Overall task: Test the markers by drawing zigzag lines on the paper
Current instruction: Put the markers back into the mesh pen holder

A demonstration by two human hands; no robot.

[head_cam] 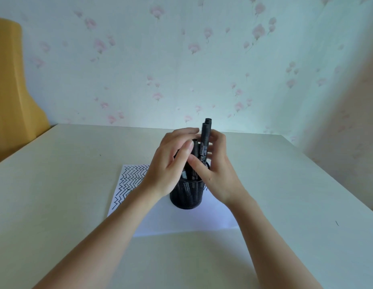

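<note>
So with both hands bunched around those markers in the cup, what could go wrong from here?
1. The mesh cup stands on the paper and nothing steadies its base; pulling a marker could tip it.
2. The left hand and right hand crowd several black markers, so one may slip out and fall.
3. A toppling cup could drag the paper and its zigzag lines.

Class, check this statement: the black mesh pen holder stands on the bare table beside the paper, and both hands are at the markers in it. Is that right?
Not quite. The head view shows the pen holder standing on the paper, not beside it. The rest holds: the left hand and right hand are at the markers.
</note>
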